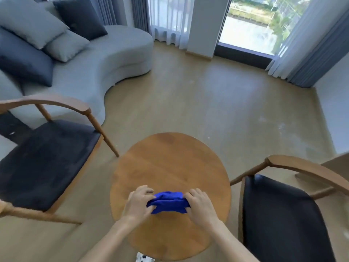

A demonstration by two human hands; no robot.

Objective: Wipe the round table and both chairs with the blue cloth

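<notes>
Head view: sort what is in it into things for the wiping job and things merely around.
For the job: crumpled blue cloth, round wooden table, left dark-seated wooden chair, right dark-seated wooden chair, both hands gripping the cloth.

Merely around: curved grey sofa, grey and navy cushions, curtains.
</notes>
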